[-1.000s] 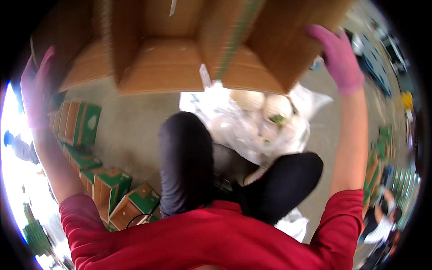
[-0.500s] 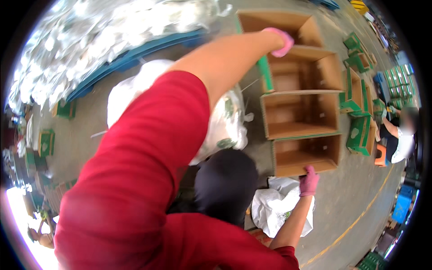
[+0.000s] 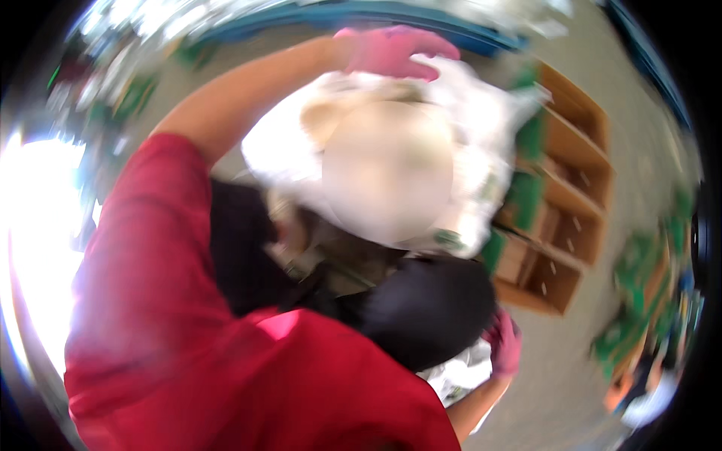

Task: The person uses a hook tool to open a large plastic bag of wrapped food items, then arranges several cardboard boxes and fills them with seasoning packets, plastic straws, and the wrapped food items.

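Note:
My left hand [image 3: 395,52] wears a pink glove and reaches over the far edge of a large white plastic sack [image 3: 481,113]. Its fingers stretch to the right with the thumb apart, nothing visible between them; whether it touches the sack is unclear. In the sack's mouth sits a big pale round thing [image 3: 387,173], too blurred to name, with a smaller tan one [image 3: 322,120] beside it. Also pink-gloved, my right hand [image 3: 505,344] is low beside my dark-clothed knee, near a second white bag [image 3: 462,372]. Blur and the knee hide its fingers.
A row of open brown cardboard boxes [image 3: 560,218] with green outer sides stands right of the sack. More green boxes [image 3: 639,286] lie farther right, near another person [image 3: 654,395]. A blue pallet edge [image 3: 361,11] crosses the far side.
My view has swung left. My left hand has left the far boxes and come to the white sack. My right hand has drawn back from the nearest box toward my knee.

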{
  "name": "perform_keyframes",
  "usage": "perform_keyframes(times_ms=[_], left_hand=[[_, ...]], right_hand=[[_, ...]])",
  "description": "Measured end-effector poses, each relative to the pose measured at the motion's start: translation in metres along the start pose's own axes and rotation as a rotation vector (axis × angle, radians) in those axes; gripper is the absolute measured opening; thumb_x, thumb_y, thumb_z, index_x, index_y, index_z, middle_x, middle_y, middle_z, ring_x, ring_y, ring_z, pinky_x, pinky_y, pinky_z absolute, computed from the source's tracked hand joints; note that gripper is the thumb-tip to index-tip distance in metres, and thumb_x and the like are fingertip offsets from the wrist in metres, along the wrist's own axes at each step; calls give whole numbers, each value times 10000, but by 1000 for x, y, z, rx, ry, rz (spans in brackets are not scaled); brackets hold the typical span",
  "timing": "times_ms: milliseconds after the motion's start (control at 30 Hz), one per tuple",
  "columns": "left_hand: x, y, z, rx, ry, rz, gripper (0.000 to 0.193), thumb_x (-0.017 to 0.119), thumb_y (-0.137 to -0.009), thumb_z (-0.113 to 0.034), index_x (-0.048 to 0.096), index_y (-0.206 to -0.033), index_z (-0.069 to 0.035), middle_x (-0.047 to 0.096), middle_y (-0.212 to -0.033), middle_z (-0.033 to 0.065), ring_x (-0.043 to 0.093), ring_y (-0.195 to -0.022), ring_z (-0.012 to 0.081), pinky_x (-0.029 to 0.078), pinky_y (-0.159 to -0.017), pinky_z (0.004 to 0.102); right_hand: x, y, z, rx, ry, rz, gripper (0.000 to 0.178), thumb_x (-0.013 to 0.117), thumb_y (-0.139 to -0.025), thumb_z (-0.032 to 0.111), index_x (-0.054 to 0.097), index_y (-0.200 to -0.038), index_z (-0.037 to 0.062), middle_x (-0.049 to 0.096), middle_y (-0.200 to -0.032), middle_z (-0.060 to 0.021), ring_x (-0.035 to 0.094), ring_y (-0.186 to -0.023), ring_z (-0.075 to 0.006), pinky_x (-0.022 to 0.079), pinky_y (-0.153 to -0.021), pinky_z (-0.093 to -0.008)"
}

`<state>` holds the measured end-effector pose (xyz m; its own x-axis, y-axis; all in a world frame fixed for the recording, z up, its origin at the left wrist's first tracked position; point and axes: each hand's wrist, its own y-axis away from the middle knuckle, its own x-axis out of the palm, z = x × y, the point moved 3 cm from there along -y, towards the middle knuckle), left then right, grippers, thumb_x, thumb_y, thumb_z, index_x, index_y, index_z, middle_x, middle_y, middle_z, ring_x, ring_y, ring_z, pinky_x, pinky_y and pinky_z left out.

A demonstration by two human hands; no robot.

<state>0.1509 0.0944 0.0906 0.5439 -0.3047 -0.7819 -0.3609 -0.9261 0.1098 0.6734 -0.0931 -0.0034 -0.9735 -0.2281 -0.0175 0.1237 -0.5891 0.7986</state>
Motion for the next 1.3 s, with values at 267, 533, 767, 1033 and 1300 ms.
perform_keyframes(times_ms=[267, 533, 767, 1033, 1300], left_hand=[[-54, 557, 28, -958, 83, -707, 537, 635, -956, -315, 501, -1425, -91, 615, -1322, 109, 608, -1133, 186, 490, -977, 334], [215, 817, -149, -1702, 901, -312, 356, 725, -840, -390, 745, -1033, -91, 706, -1018, 51, 625, -895, 136, 521, -828, 310], [317, 704, -58, -1734, 229, -358, 523, 671, -789, -448, 627, -1133, -56, 703, -1032, 154, 668, -1016, 326, 478, -882, 439], [313, 752, -135, -1884, -202, -1192, 601, 798, -736, -432, 601, -1162, -57, 606, -1171, 151, 528, -1170, 344, 435, -940, 420], [490, 771, -309, -2728, 1443, -2012, 585, 745, -813, -575, 630, -1020, -41, 651, -955, 108, 623, -873, 289, 523, -833, 452]], right_hand=[[72, -31, 131, -761, 1009, 92, 450, 500, -989, 250, 551, -1330, -38, 551, -1364, -163, 529, -1236, -256, 414, -1038, -378], [357, 46, 279, -922, 861, 419, 623, 465, -969, 362, 402, -1472, 0, 520, -1412, -200, 503, -1285, -351, 381, -1070, -444], [662, 177, 186, -943, 1088, 1208, 461, 537, -989, 80, 468, -1435, -12, 533, -1401, -160, 502, -1301, -209, 386, -1070, -303], [787, 215, -9, -899, 1668, 1667, 533, 672, -924, 247, 525, -1379, 11, 617, -1293, -160, 620, -1118, -217, 490, -950, -319], [821, 240, -80, -1086, 2196, 1686, 715, 730, -835, 359, 472, -1444, 88, 483, -1457, -140, 512, -1284, -298, 432, -1058, -359]])
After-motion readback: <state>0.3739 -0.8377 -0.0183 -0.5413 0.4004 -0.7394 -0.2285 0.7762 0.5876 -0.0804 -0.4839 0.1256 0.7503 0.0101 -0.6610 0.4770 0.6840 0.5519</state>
